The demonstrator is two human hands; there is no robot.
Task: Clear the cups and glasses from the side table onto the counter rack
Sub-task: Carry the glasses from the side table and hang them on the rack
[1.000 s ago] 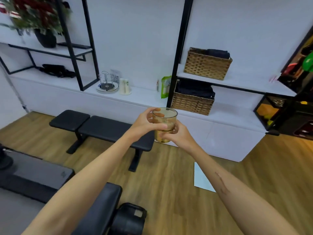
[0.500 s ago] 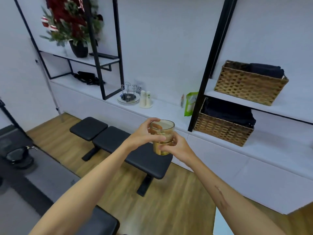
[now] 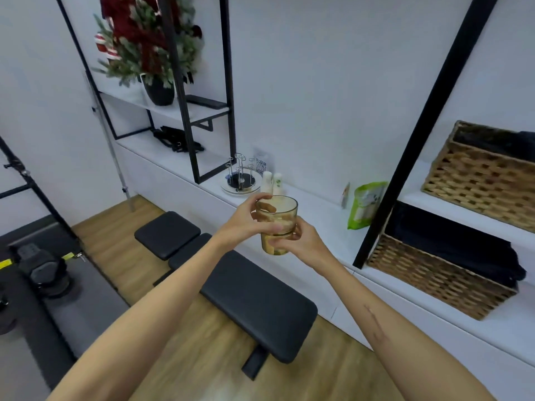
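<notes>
An amber-tinted drinking glass (image 3: 278, 218) is held upright in front of me at chest height, over a black bench. My left hand (image 3: 246, 217) wraps its upper part from the left, with fingers over the rim. My right hand (image 3: 301, 241) grips its lower part from the right. On the white counter (image 3: 324, 218) beyond stands a wire cup rack (image 3: 241, 176) on a round plate, its pegs bare. Two white paper cups (image 3: 272, 183) stand just right of the rack.
A padded black bench (image 3: 254, 302) lies between me and the counter. A green pouch (image 3: 366, 204) leans by a black shelf post (image 3: 419, 134). Wicker baskets (image 3: 440, 273) with dark cloth fill the right shelves. A potted plant (image 3: 150, 53) sits upper left; gym gear lies on the floor left.
The view has swung left and closer to the counter, so the rack and paper cups appear larger and nearer. Both hands keep the same hold on the glass.
</notes>
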